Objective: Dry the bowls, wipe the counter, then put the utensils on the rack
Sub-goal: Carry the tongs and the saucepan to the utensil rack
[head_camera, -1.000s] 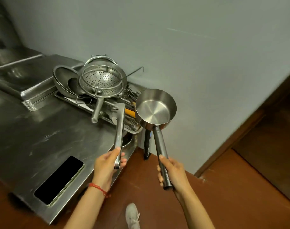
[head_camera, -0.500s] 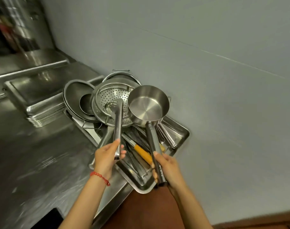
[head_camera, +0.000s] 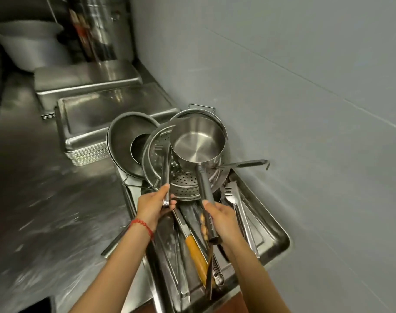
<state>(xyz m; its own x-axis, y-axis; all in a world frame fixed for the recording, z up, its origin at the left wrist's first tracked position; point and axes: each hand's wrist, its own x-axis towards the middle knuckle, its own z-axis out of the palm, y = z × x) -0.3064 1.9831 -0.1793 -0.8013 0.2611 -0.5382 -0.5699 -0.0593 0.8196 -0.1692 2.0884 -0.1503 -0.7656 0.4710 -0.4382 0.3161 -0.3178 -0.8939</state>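
The counter (head_camera: 45, 199) runs steel and bare along the left, with stacked baking trays (head_camera: 91, 123) at its far end against the wall. At the near right corner sits the rack tray (head_camera: 276, 236), a shallow steel pan that already carries a dark bowl (head_camera: 122, 150), a perforated colander (head_camera: 185, 184), a pair of tongs (head_camera: 240, 213) and a yellow-handled tool (head_camera: 196, 251) among other long utensils.

Change noted: a second ago I had both items out over the floor, short of the counter's end — they now hang directly above the rack tray, over the colander. I judge the carry complete and the set-down the only step outstanding for these two pieces.

My right hand (head_camera: 222, 219) is wrapped closed around the long handle of the saucepan (head_camera: 197, 141), whose bowl is tipped toward me and sits above the colander; I cannot confirm whether it touches the rim behind it. My left hand (head_camera: 153, 205) is closed on the handle end of a slotted turner (head_camera: 164, 163), blade pointing away over the colander's perforations.

Risk: the pile is crowded — the saucepan wants a stable seat, not a perch on the colander rim.
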